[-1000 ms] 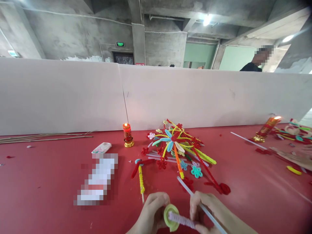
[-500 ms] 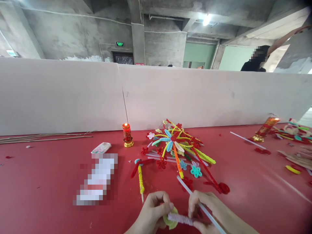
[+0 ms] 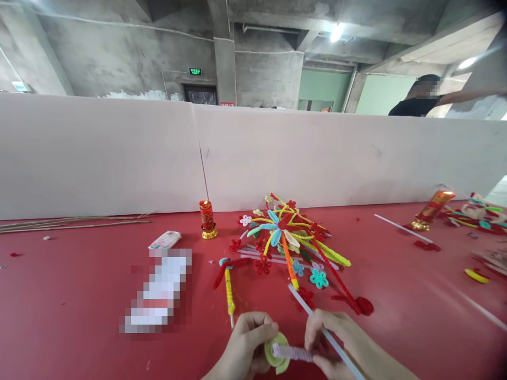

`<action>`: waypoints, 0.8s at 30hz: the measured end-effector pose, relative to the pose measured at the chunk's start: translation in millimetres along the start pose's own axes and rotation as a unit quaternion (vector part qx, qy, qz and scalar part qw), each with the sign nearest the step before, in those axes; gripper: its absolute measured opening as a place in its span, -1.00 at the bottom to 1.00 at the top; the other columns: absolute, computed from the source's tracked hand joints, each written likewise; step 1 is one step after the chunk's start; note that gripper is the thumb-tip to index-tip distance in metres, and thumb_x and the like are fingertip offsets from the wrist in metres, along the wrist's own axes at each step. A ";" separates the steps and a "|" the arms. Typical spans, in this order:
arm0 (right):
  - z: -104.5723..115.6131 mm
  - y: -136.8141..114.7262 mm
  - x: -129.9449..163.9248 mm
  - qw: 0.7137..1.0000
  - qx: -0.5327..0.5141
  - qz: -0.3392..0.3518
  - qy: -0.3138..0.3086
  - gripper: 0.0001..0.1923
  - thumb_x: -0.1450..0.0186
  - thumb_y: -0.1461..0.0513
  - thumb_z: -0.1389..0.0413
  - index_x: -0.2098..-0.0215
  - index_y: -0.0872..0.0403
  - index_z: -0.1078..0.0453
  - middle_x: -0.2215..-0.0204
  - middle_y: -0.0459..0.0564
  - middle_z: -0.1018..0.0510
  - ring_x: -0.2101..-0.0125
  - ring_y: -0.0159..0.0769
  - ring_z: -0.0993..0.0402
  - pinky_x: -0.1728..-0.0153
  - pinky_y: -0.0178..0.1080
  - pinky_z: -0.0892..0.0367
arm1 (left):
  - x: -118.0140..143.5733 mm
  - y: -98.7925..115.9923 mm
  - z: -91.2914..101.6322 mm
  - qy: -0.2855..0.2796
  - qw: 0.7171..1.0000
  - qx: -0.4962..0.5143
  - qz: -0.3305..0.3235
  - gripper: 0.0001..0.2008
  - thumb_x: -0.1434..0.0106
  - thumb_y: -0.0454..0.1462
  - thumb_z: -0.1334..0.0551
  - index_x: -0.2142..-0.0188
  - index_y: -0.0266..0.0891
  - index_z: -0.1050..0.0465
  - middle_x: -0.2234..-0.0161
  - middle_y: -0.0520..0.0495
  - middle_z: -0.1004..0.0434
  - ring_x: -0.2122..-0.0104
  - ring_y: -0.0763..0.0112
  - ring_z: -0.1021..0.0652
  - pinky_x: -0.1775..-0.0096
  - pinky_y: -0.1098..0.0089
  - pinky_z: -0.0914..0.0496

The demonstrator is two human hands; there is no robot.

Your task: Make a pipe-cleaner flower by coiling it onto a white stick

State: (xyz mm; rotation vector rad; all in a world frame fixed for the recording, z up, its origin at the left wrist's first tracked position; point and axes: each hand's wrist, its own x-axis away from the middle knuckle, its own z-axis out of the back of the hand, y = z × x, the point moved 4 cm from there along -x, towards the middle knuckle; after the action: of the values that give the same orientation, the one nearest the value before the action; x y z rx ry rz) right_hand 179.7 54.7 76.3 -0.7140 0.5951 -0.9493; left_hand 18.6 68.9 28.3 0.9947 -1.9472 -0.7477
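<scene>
Low over the near edge of the red table point(image 3: 79, 295), the left hand point(image 3: 247, 348) pinches a green tape roll point(image 3: 276, 352), thumb curled over its rim. The right hand point(image 3: 336, 343) is closed around a lilac pipe cleaner point(image 3: 295, 353) whose fuzzy end touches the roll; a white stick point(image 3: 307, 309) runs through the same fingers and points up toward the far side. Just beyond the hands lies a pile of pipe-cleaner flowers point(image 3: 289, 235), red, yellow and blue. A red candle point(image 3: 206, 217) stands left of the pile, near the white partition point(image 3: 119, 153). A second candle point(image 3: 431, 208) leans at the far right. Behind the partition, a person point(image 3: 415, 103) stretches an arm sideways.
</scene>
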 end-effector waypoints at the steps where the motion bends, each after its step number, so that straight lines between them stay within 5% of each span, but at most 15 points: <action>1: -0.2 0.0 -0.3 1.000 0.005 0.007 0.004 -0.72 0.10 0.51 0.00 0.47 0.08 -0.30 0.55 -0.15 -0.44 0.53 -0.44 -0.38 0.49 -0.44 -0.29 | -0.6 0.2 -0.3 -0.004 1.000 0.002 0.001 -0.65 0.19 -0.15 -0.37 0.68 -0.26 -0.21 0.80 0.12 -0.24 0.82 0.74 -0.09 0.71 0.55 0.23; 12: 0.2 4.1 -1.9 0.987 0.038 0.112 0.104 -0.79 -0.08 0.45 0.04 0.39 0.03 -0.18 0.48 -0.11 -0.43 0.53 -0.46 -0.36 0.48 -0.43 -0.29 | -5.0 7.7 -4.4 0.003 0.995 0.080 -0.064 -0.70 0.00 -0.10 -0.29 0.49 -0.34 -0.41 0.59 0.03 -0.41 0.71 0.65 -0.28 0.67 0.57 -0.06; 17: 1.8 9.4 -3.5 0.981 0.068 0.102 0.154 -0.85 -0.14 0.40 0.03 0.37 0.04 -0.20 0.47 -0.09 -0.44 0.54 -0.45 -0.38 0.48 -0.44 -0.31 | -2.9 9.9 -7.8 -0.060 0.996 0.040 -0.056 -0.62 -0.15 -0.02 -0.09 0.39 -0.32 -0.45 0.37 -0.09 -0.51 0.85 0.78 -0.14 0.73 0.51 0.14; 24: 0.8 14.5 -3.7 0.977 0.122 0.095 0.146 -0.86 -0.17 0.41 0.05 0.37 0.06 -0.22 0.53 -0.13 -0.38 0.56 -0.47 -0.34 0.49 -0.45 -0.30 | 1.2 12.1 -7.9 -0.094 0.994 0.030 -0.039 -0.60 -0.20 -0.03 -0.01 0.30 -0.27 -0.46 0.20 -0.16 -0.49 0.85 0.80 -0.16 0.73 0.51 0.17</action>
State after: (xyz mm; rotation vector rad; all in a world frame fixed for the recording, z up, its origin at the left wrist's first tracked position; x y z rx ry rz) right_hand 185.9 63.9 66.2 -0.2935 0.7741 -0.9354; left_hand 20.4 73.0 42.1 1.0749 -2.1128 -0.8587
